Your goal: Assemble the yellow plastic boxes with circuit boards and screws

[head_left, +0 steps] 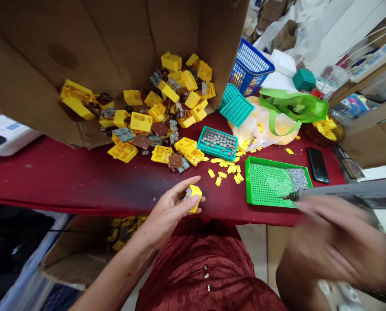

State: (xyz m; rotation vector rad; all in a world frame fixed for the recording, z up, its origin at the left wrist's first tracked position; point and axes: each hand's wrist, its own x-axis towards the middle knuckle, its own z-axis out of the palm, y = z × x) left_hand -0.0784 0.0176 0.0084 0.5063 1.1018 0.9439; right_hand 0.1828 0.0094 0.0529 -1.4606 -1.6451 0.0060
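My left hand (pixel 171 203) is closed around a small yellow plastic case (pixel 196 190), the thumb lying across its near face. Close to the table's front edge, it holds the case just above the cloth. On the right, my right hand (pixel 337 242) is smeared by motion but wraps round a grey electric screwdriver (pixel 351 193). Its bit points left over a bright green perforated tray (pixel 266 183). Small silver screws (pixel 298 178) lie heaped at that tray's right end. Several small yellow plastic tabs (pixel 218 181) are scattered between the case and the tray.
Behind is a large open cardboard box (pixel 115 39) with many yellow cases (pixel 141 122) and wired parts spilling out. A teal tray (pixel 203 152) holds round metal pieces. A black phone (pixel 317 165), a blue basket (pixel 249 69) and a green bag (pixel 296 106) stand to the right.
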